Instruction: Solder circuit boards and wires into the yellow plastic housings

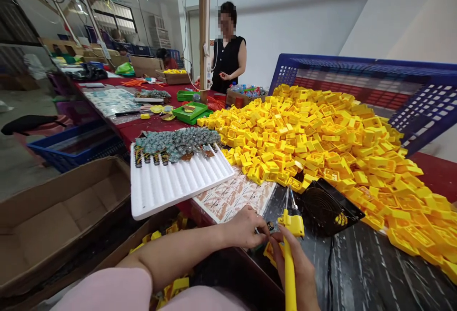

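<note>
My right hand [300, 265] is closed around a yellow soldering gun [290, 273], its black collar and metal tip pointing away from me. The fingertips of my left hand [246, 227] are pinched together and meet those of my right hand. What they pinch is too small and too covered to make out. A small dark round part [270, 225] shows beside the left fingers. Below the fingertips, a yellow plastic casing [270, 253] is partly hidden by my right hand. A black fan [330, 206] stands just right of the gun's tip.
A large heap of yellow casings [321, 135] spills from a blue crate [360, 65]. Wired parts [178, 142] lie on a white foam tray [171, 189] at left. Cardboard boxes [67, 201] stand below the table edge. Across the table stands a person [228, 58].
</note>
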Motion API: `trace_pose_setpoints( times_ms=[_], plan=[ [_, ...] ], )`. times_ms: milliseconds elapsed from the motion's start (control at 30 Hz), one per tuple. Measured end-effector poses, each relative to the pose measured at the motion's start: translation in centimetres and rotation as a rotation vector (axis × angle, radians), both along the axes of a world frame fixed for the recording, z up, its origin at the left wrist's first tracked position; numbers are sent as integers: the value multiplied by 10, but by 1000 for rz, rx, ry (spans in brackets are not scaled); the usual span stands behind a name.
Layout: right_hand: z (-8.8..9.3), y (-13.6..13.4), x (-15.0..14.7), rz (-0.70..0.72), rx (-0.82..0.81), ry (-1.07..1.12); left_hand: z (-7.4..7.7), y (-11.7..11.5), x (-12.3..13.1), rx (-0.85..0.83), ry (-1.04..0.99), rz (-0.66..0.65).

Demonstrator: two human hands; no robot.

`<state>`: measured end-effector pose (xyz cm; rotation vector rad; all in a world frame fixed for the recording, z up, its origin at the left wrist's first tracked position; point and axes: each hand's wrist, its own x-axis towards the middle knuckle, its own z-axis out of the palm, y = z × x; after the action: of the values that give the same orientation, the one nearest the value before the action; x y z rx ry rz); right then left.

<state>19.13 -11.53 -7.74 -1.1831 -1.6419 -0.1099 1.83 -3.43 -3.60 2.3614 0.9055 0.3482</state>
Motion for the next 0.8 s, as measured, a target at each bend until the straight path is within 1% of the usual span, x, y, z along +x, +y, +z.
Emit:
trace_pose_setpoints(
  times_ms=[100, 200, 267, 367, 433, 533, 567, 600, 633, 700, 767, 800],
  plan=[
    [-4, -1, -2, -5, -25, 1, -3, 0, -1, -35, -27, -6],
    [-8, -3, 0, -38, -61, 7, -5, 3, -2, -107, -72, -21],
    [-10, -6, 3, -35, -83, -1, -6, 6, -4, -155, -103, -46],
    [-8, -8, 9, -16, -103, -19, -6, 8, -5, -180, -135, -86],
    [0, -8, 12, 3, -125, -41, -6, 10, -4, -163, -149, -112],
    [19, -7, 10, 82, -130, -133, -5, 10, -2, -112, -157, -138],
    [26, -7, 8, 93, -81, -148, -4, 9, -2, -104, -158, -143],
    [33, -7, 6, 108, -94, -160, -3, 7, -2, -107, -161, -148],
    [39, -7, 3, 113, -70, -151, -2, 5, -3, -121, -166, -156],
    [45, -9, 2, 101, -111, -133, 0, 1, -7, -175, -186, -179],
    [45, -12, 6, 91, -190, -123, 3, 1, -10, -228, -217, -193],
    [45, -16, 10, 77, -221, -115, 4, 2, -12, -227, -226, -192]
  ],
)
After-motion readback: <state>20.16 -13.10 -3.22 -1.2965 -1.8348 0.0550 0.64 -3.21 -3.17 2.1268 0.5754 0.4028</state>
